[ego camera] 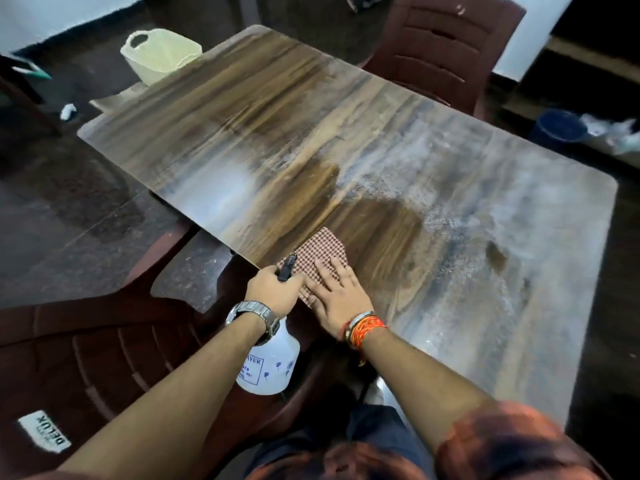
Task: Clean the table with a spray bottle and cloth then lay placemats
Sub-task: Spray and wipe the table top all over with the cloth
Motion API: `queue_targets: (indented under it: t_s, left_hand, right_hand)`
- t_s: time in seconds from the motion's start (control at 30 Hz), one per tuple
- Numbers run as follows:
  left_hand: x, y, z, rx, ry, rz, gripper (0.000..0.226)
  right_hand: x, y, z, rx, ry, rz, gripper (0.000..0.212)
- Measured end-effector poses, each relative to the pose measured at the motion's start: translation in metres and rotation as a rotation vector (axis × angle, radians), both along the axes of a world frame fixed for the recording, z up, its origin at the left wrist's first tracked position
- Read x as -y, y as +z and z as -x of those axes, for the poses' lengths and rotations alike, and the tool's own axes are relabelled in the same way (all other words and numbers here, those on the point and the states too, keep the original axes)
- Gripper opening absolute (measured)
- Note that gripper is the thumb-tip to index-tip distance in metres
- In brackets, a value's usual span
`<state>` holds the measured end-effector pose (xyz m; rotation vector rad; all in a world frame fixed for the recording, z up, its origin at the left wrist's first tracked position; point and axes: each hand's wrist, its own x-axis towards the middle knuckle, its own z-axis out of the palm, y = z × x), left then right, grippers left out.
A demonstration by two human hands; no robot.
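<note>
A wood-grain table (450, 174) fills the view, its right half dusty or misted and a darker wiped patch near the front edge. A red-and-white checked cloth (320, 249) lies flat at the table's near edge. My right hand (337, 294) presses on it with straight, spread fingers. My left hand (273, 289) grips the black trigger head of a white spray bottle (268, 363), which hangs below the table edge beside the cloth. No placemats are visible.
Dark red plastic chairs stand at the near left (104, 358) and the far right (446, 46). A cream basket (159, 55) sits on the floor beyond the table's far left corner. A blue bucket (557, 126) sits at the right.
</note>
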<state>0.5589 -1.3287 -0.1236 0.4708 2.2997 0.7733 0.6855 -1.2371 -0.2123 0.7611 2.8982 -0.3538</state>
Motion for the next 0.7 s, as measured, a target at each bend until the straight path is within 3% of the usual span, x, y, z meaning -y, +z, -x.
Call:
queue_targets:
  t_s: [0.1, 0.27, 0.33, 0.4, 0.57, 0.7]
  left_hand:
    - [0.001, 0.002, -0.009, 0.000, -0.022, -0.014, 0.031]
    - [0.014, 0.007, -0.033, 0.027, -0.029, -0.024, 0.038]
    - [0.020, 0.008, -0.045, 0.036, -0.036, -0.027, 0.036]
    - [0.026, 0.007, -0.059, 0.040, -0.046, -0.024, 0.037]
    - [0.037, 0.012, -0.107, 0.007, -0.137, -0.003, 0.034]
    - [0.046, 0.016, -0.146, 0.008, -0.170, -0.010, 0.032]
  right_hand:
    - [-0.010, -0.005, -0.040, -0.017, -0.104, -0.036, 0.052]
    - [-0.036, -0.007, -0.136, 0.023, -0.807, 0.006, 0.057]
    - [-0.025, -0.005, -0.148, 0.018, -0.994, 0.047, 0.055]
    - [-0.005, -0.002, -0.140, 0.004, -0.970, 0.021, 0.057]
    - [0.044, 0.003, -0.141, 0.035, -0.469, 0.041, 0.066]
    - [0.052, 0.000, -0.194, 0.022, -0.492, 0.014, 0.063]
